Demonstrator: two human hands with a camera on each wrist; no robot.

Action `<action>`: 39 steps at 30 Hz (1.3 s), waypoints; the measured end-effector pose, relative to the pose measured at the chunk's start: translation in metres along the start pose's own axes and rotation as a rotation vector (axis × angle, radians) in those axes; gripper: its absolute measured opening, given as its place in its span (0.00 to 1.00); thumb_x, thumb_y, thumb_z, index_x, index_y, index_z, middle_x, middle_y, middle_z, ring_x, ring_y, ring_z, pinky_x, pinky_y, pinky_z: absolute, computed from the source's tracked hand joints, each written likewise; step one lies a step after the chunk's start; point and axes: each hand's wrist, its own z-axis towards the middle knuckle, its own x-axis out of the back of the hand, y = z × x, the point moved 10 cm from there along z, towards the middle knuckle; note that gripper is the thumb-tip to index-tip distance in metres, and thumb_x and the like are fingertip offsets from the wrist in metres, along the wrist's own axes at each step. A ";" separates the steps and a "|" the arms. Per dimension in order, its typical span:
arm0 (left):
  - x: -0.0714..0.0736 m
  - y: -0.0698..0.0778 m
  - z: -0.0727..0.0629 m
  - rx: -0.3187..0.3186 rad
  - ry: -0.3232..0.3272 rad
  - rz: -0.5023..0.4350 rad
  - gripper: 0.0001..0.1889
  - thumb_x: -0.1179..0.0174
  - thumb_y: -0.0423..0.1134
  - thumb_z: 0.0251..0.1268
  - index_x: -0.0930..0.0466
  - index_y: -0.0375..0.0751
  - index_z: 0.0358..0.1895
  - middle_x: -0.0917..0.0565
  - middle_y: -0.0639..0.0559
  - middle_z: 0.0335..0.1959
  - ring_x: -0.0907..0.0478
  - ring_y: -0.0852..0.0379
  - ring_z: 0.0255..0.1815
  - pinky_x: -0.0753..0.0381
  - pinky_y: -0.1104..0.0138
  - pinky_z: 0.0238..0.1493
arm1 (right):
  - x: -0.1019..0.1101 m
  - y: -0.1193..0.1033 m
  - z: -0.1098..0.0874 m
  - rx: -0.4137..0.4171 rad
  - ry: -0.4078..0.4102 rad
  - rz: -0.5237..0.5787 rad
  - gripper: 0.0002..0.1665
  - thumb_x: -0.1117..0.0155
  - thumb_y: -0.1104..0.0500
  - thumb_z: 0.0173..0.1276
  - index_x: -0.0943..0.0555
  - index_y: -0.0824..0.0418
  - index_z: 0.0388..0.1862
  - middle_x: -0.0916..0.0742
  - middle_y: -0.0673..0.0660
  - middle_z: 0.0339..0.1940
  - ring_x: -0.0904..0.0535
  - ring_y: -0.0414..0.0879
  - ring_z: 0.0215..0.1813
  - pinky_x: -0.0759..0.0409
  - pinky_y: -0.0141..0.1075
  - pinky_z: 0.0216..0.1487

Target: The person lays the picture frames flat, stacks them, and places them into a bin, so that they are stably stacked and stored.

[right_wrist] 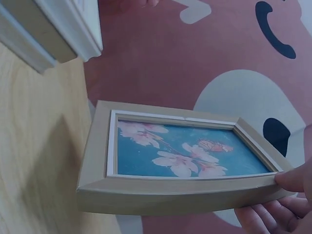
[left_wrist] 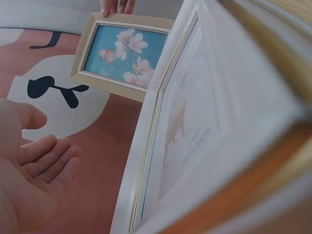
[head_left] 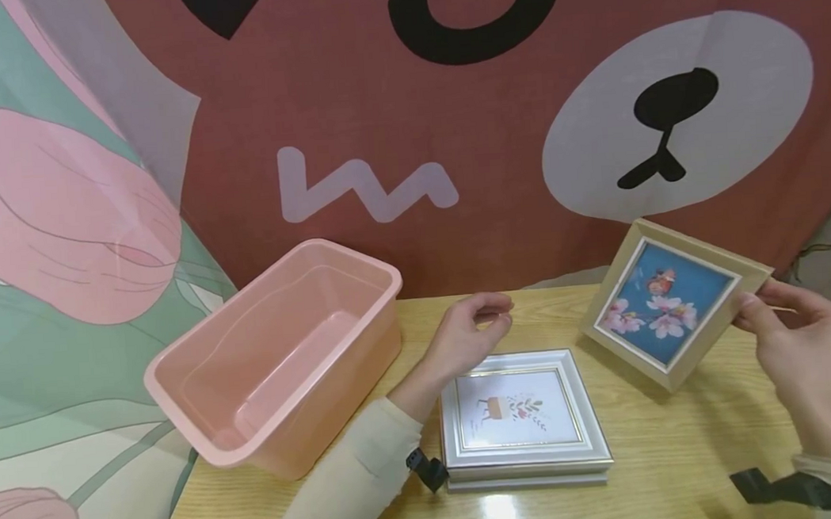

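My right hand (head_left: 813,342) pinches a tan picture frame (head_left: 607,299) by its right edge, thumb on the front and fingers behind. The frame is raised and tilted above the table; its picture shows pink blossoms on blue. My left hand (head_left: 466,332) holds nothing, fingers loosely bent, just beyond the back edge of a white picture frame (head_left: 450,424) in the head view. That white frame lies face up with a plant drawing in it. In the right wrist view it tops a stack of frames (right_wrist: 53,34), and the lower ones are mostly hidden from above.
A pink plastic bin (head_left: 345,395) stands on the left of the wooden table (head_left: 671,466), with its inside bare. Behind the table hangs a cloth (head_left: 477,105) printed with a large bear face. Flower-patterned cloth (head_left: 63,217) covers the left side.
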 end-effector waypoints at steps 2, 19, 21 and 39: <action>0.000 0.001 0.000 0.000 -0.009 0.011 0.18 0.38 0.41 0.81 0.16 0.43 0.67 0.12 0.47 0.63 0.16 0.50 0.67 0.15 0.61 0.69 | 0.001 -0.005 -0.002 -0.004 0.004 -0.016 0.27 0.33 0.54 0.80 0.19 0.53 0.75 0.19 0.20 0.26 0.19 0.16 0.25 0.38 0.26 0.17; -0.013 0.005 0.001 0.024 -0.125 0.048 0.21 0.35 0.44 0.79 0.19 0.46 0.71 0.15 0.52 0.69 0.21 0.47 0.74 0.21 0.58 0.76 | 0.002 -0.039 -0.007 0.110 -0.046 -0.059 0.31 0.37 0.52 0.82 0.24 0.59 0.79 0.20 0.16 0.28 0.20 0.14 0.28 0.39 0.29 0.20; -0.015 0.006 0.001 0.021 -0.137 0.055 0.22 0.35 0.44 0.79 0.20 0.46 0.71 0.15 0.52 0.69 0.21 0.49 0.74 0.21 0.59 0.76 | 0.002 -0.042 -0.008 0.118 -0.050 -0.083 0.31 0.38 0.51 0.83 0.25 0.58 0.80 0.21 0.16 0.31 0.21 0.13 0.29 0.38 0.25 0.23; -0.028 0.017 0.004 -0.052 -0.212 0.026 0.26 0.32 0.40 0.76 0.22 0.43 0.74 0.16 0.49 0.71 0.21 0.53 0.75 0.25 0.66 0.78 | -0.009 -0.071 -0.018 0.216 -0.117 -0.121 0.31 0.37 0.49 0.82 0.23 0.59 0.78 0.20 0.18 0.33 0.18 0.16 0.31 0.28 0.15 0.32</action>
